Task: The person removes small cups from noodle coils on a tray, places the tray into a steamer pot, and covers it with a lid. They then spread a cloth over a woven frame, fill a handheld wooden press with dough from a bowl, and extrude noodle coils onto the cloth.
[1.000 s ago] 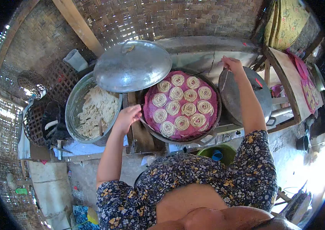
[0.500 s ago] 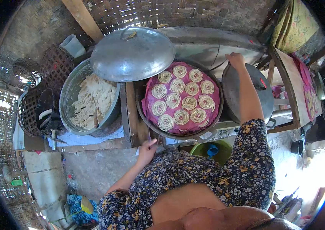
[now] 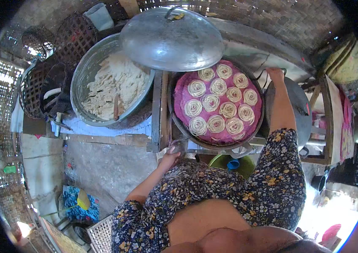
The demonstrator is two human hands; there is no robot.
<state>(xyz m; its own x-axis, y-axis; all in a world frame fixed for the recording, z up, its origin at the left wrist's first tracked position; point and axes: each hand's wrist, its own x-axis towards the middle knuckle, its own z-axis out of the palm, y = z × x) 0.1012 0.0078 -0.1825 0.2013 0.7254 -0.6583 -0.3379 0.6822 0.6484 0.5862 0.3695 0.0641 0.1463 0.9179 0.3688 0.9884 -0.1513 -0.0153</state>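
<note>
Rose-shaped coils of pale strands lie on a bright pink layer (image 3: pixel 206 118) in a round dark pan (image 3: pixel 225 146). My left hand (image 3: pixel 170 157) is below the pan's lower left edge, closed on a dark thing too unclear to name. My right hand (image 3: pixel 275 75) is closed at the upper right, beside dark curved handles between the pan and a lidded pot (image 3: pixel 295 105). What its fingers hold is hidden. A domed metal lid (image 3: pixel 171 40) overlaps the pan's upper left edge and a basin (image 3: pixel 77 90) of pale dough (image 3: pixel 113 86).
A wooden stick (image 3: pixel 116 107) stands in the dough. Woven baskets (image 3: pixel 75 38) and a clear plastic jug (image 3: pixel 98 17) are at the upper left. Below the counter sits a green tub (image 3: pixel 246 166) with a blue cup (image 3: pixel 232 164). A wooden frame (image 3: pixel 327 118) rises at the right.
My left hand has moved from the pan's left edge down to below it, and a dark thing now shows at its fingers. My right hand has shifted slightly toward the handles. The view has also shifted.
</note>
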